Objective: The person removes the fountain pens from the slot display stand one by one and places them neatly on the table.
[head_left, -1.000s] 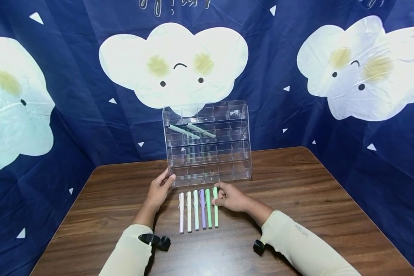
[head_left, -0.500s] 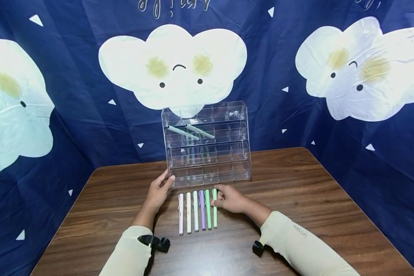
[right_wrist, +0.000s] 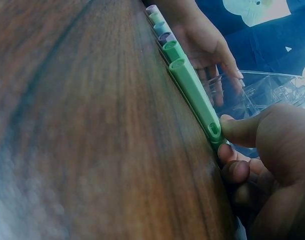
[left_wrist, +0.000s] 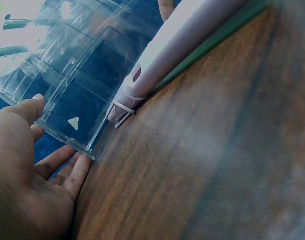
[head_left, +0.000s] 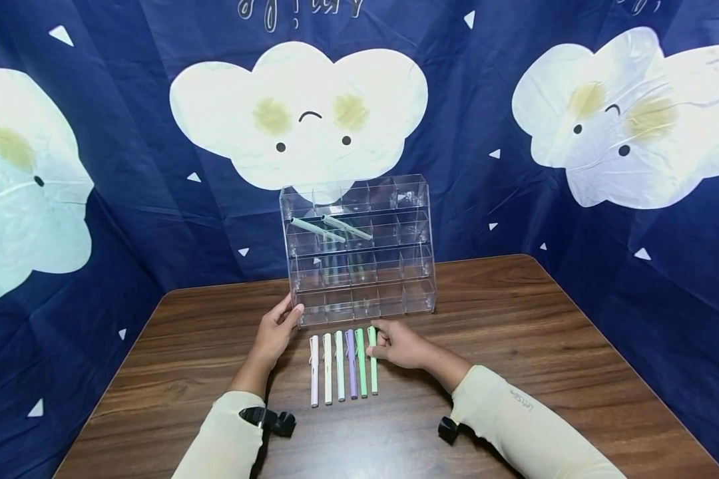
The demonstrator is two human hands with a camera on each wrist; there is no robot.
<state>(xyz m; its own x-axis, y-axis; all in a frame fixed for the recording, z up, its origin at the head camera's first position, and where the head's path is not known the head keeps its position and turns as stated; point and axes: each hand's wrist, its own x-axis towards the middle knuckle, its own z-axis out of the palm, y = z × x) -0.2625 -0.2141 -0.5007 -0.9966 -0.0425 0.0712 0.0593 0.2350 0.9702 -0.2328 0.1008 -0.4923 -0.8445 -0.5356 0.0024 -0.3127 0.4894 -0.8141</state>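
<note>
The end green pen (head_left: 374, 376) lies on the table (head_left: 491, 319), right of five more pens (head_left: 352, 372); the right hand (head_left: 404, 344) pinches its clip end, closed to the pen's width. The left hand (head_left: 273, 334), partly curled, grips the rack (head_left: 395, 299) by its corner. Nothing has visibly moved: the pen remains unlifted, two pale pens (head_left: 317, 229) in the rack.

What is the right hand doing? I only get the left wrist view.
Observer: The right hand is pinching the green pen at the right end of the row, near its clip end.
Operator: How many pens are in that row?
Observer: Six, side by side on the table.
Operator: And where in the rack are the two pale pens?
Observer: In the head view, they slant across the second level from the top, toward the left.
</note>
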